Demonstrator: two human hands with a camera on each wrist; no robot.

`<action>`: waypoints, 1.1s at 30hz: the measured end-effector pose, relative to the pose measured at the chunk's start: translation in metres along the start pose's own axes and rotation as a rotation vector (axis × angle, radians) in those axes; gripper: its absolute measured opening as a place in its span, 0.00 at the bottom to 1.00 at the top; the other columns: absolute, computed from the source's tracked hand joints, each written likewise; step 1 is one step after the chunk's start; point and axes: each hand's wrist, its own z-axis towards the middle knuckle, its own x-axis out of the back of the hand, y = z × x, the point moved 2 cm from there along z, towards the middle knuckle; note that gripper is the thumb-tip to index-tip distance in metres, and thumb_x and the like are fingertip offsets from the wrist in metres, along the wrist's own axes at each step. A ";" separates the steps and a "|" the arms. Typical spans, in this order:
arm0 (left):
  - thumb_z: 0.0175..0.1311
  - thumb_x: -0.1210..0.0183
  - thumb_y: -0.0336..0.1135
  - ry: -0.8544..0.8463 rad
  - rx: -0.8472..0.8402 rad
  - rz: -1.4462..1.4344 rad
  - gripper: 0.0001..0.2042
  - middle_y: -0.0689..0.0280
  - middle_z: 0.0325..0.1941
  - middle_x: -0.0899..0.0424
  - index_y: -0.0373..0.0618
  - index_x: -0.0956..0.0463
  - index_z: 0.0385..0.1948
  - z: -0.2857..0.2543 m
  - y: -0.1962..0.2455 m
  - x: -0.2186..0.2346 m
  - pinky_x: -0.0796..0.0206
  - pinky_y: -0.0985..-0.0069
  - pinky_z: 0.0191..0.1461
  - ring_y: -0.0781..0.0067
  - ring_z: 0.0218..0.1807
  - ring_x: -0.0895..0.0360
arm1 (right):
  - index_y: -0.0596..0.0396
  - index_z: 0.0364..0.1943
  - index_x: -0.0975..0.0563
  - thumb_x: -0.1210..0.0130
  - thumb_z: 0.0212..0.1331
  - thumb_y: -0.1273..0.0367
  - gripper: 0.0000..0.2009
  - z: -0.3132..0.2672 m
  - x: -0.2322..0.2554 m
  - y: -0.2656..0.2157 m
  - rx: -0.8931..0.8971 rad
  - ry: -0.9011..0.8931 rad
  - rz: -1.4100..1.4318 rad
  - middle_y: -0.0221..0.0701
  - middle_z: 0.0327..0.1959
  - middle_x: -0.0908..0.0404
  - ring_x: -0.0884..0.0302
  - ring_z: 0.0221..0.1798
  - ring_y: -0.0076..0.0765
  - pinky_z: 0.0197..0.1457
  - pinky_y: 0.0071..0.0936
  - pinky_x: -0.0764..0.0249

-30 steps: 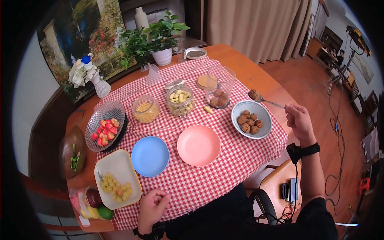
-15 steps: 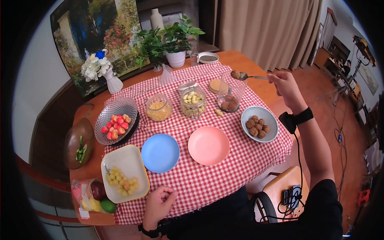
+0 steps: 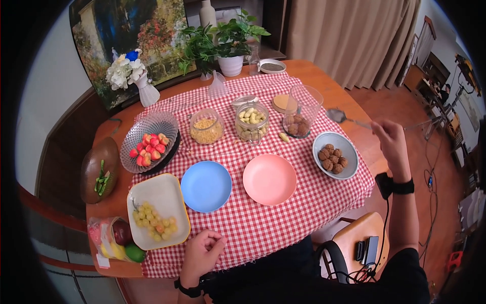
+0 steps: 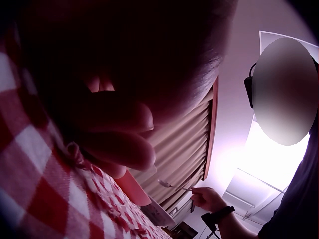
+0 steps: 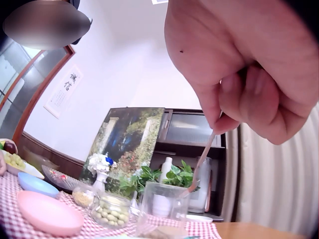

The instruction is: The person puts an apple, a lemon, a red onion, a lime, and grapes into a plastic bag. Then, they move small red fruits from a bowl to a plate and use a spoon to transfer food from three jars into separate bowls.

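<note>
My right hand [image 3: 392, 144] pinches the handle of a metal spoon [image 3: 336, 115] between thumb and fingers. The spoon's bowl carries nothing and hangs just right of a clear cup [image 3: 307, 95] with several walnuts [image 3: 297, 125] at its bottom. Below the spoon stands a light blue-grey bowl [image 3: 336, 139], where more walnuts [image 3: 332, 159] lie. In the right wrist view the spoon handle [image 5: 203, 158] slants down from the fingertips, overlapping the cup [image 5: 167, 191]. My left hand [image 3: 202, 253] rests at the near edge of the checked cloth, loosely curled and holding nothing.
A pink plate [image 3: 269, 180] and a blue plate [image 3: 206, 186] lie mid-table. Behind them stand a jar of peanuts [image 3: 251, 120] and a jar of yellow bits [image 3: 206, 129]. Left are a grape tray [image 3: 177, 200] and a ribbed fruit bowl [image 3: 132, 137].
The spoon carried a walnut to above the clear cup; now the spoon bears nothing. My right hand has drawn back to the right and lower. The left hand stays at the cloth's edge.
</note>
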 end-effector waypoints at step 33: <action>0.71 0.34 0.34 0.028 0.032 0.006 0.09 0.66 0.24 0.16 0.36 0.21 0.40 0.000 0.001 -0.001 0.31 0.84 0.22 0.85 0.21 0.23 | 0.53 0.28 0.24 0.43 0.73 0.66 0.13 -0.062 -0.011 0.106 -0.517 -0.119 0.694 0.12 0.14 0.44 0.54 0.15 0.11 0.19 0.19 0.57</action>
